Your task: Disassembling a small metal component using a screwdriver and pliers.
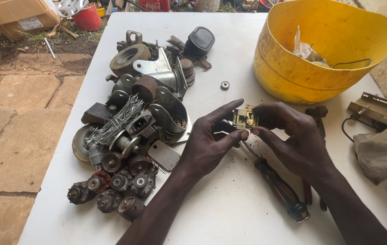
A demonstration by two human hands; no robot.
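My left hand [209,143] and my right hand [293,138] meet over the white table [229,213], both pinching a small brass-coloured metal part [244,118] between fingertips. Directly under the hands lies a screwdriver [277,186] with a dark red and black handle, its shaft pointing up toward the part. To the left of my left hand is a heap of caster wheels, brackets and motors [139,122] with a bundle of grey wire [118,120] on top.
A cracked yellow plastic tub [288,72] stands at the back right. Red-handled pliers [316,122] lie behind my right hand. A small bearing [224,85] sits alone. A metal bracket [377,106] and clear plastic bag [384,149] lie at the right edge.
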